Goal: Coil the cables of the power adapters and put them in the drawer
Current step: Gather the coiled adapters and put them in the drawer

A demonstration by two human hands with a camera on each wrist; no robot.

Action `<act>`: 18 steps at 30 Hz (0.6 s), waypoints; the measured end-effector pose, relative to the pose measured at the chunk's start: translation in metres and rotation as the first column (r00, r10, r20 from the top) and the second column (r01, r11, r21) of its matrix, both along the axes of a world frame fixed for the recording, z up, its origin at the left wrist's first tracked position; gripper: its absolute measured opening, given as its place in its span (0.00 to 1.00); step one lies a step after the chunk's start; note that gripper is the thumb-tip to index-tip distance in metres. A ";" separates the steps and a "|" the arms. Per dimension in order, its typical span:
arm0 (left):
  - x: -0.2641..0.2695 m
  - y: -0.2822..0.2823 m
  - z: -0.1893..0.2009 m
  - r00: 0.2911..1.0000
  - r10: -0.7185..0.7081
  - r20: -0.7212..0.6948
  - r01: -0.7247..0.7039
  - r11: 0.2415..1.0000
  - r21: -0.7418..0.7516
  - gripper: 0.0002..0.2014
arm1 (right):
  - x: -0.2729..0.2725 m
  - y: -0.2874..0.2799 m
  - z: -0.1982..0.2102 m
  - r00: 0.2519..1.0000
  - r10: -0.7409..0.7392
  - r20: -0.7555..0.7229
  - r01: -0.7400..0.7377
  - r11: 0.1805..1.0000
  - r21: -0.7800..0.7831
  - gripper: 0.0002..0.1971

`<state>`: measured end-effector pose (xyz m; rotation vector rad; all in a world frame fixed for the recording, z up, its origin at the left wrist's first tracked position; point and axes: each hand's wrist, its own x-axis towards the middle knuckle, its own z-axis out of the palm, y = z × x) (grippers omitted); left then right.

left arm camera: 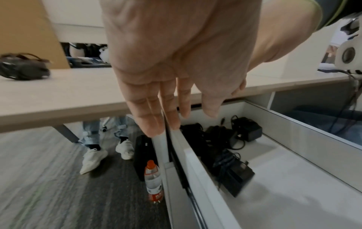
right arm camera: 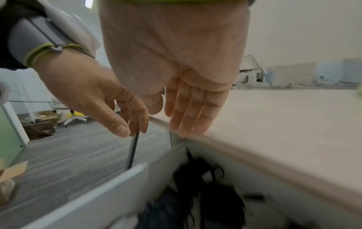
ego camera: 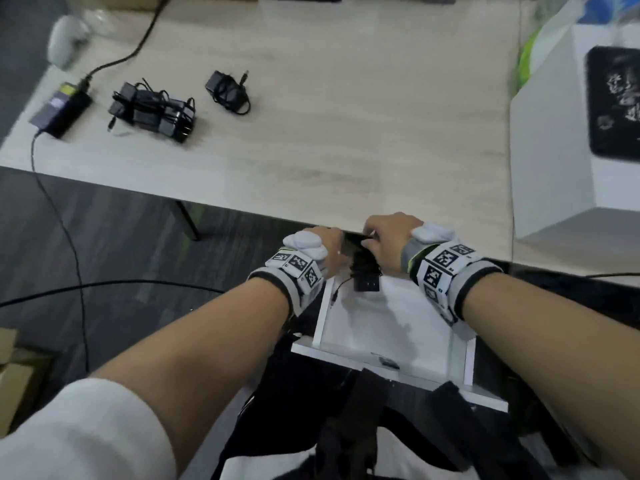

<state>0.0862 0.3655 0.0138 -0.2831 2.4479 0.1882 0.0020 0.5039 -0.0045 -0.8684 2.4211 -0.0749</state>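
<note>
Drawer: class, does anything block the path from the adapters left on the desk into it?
Nothing visible does. The drawer is pulled open below the desk edge; the bundled adapters and single adapter lie in the open.

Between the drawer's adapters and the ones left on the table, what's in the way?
Head view: only bare tabletop separates the drawer adapters from the single coiled adapter and the bundled pile.

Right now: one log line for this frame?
phase: stowing | left hand: open, over drawer wall | right hand: open, above drawer | adapters in drawer | adapters on desk: remaining
</note>
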 end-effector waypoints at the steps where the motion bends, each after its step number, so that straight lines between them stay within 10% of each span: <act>1: 0.002 -0.006 0.003 1.000 0.001 -0.012 -0.001 1.000 -0.005 0.22 | -0.003 -0.008 0.003 1.000 0.008 0.010 -0.008 1.000 -0.004 0.13; 18: 0.002 -0.256 0.024 0.761 0.426 -0.489 -0.448 0.891 0.078 0.27 | -0.058 -0.241 0.039 0.994 0.092 -0.065 -0.103 0.977 -0.188 0.22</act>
